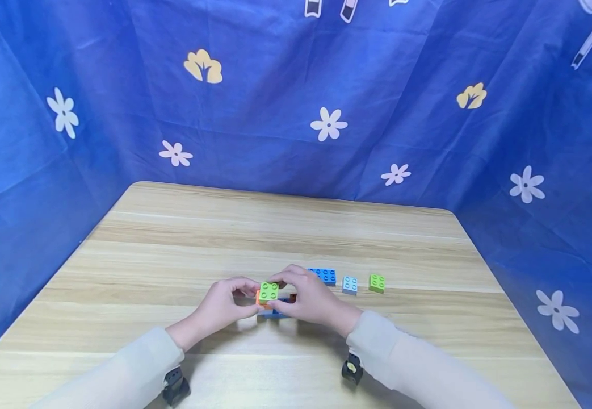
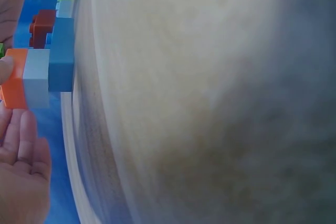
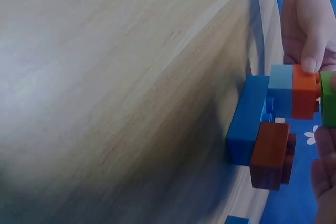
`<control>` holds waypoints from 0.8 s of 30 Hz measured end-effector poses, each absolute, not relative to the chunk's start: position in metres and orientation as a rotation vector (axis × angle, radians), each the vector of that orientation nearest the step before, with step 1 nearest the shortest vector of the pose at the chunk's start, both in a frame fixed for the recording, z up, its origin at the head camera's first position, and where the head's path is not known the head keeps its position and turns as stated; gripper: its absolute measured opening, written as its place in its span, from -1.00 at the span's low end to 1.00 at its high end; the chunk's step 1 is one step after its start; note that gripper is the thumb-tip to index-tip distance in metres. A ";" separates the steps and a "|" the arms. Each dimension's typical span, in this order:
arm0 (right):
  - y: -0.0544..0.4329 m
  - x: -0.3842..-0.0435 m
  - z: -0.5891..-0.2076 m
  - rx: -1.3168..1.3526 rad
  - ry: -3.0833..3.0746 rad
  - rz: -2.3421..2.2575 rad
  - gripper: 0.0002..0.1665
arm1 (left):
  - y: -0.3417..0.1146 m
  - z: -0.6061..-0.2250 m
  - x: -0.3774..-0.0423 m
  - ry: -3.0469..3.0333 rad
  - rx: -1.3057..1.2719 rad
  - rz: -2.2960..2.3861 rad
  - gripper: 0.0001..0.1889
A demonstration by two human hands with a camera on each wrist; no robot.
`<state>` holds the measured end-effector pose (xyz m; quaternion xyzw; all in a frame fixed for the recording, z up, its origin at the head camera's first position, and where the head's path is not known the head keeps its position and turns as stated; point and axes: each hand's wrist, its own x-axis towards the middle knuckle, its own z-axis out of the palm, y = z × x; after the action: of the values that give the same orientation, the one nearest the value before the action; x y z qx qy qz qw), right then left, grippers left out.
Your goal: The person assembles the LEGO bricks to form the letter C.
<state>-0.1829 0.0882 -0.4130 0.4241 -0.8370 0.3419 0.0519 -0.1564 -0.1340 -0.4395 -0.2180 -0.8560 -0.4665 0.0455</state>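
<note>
My right hand [image 1: 313, 298] pinches a lime green brick [image 1: 268, 289] between thumb and fingers, just over the studs of an orange brick [image 3: 304, 93]. A narrow gap shows between the two in the right wrist view. With thumb and fingers, my left hand [image 1: 221, 307] grips the orange brick from the other side. Under the orange one is a light blue brick [image 3: 281, 90], stacked on one end of a long blue brick [image 3: 248, 121]. A reddish-brown brick [image 3: 270, 153] sits on the blue brick's other end. The blue brick is at the bottom, on the wooden table [image 1: 255, 369].
Right of my hands lie another blue brick [image 1: 328, 276], partly hidden by the right hand, a light blue brick [image 1: 349, 285] and a second lime green brick [image 1: 377, 283]. A blue patterned cloth [image 1: 275, 102] hangs round the table's back and sides.
</note>
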 end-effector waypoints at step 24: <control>0.078 -0.189 -0.402 1.267 -2.755 1.040 -0.56 | -0.135 -0.440 -0.158 -2.653 -0.672 -1.401 -0.67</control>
<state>-0.1886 0.0783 -0.4020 0.3951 -0.8589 0.3243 -0.0321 -0.1579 -0.1350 -0.4399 -0.2183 -0.8624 -0.4555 0.0333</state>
